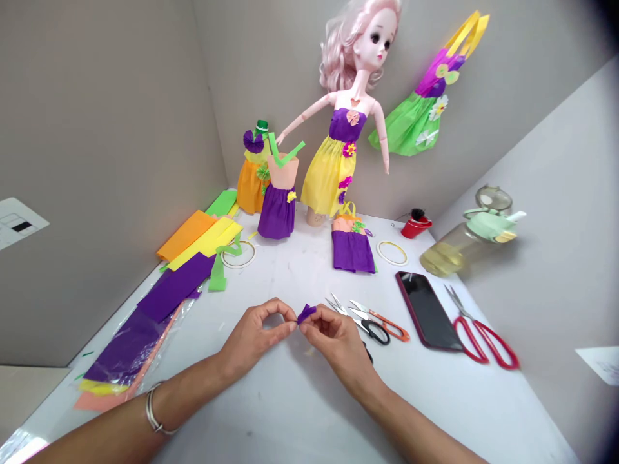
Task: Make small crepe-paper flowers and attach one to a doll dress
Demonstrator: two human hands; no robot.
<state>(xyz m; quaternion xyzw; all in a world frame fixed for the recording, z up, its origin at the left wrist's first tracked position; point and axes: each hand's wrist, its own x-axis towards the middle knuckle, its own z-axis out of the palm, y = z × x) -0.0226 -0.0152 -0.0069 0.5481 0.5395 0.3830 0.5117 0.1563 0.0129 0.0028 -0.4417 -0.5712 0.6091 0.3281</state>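
My left hand [258, 332] and my right hand [333, 338] meet above the middle of the white table [300, 399]. Both pinch a small scrap of purple crepe paper [306, 313] between thumb and fingertips. The left fingertips grip its near end, the right fingers hold the wider part. A silver bangle [153, 412] sits on my left wrist. Just right of my right hand lie small thread snips, one black-handled [374, 332] and one orange-handled [387, 322].
Sheets of purple, yellow and orange crepe paper [174, 283] lie at the left. A doll in a yellow-and-purple paper dress [338, 161] stands at the back with small dress forms [278, 206]. A phone [428, 309], red scissors [483, 335], tape rolls [393, 252] and a bottle [464, 245] lie right.
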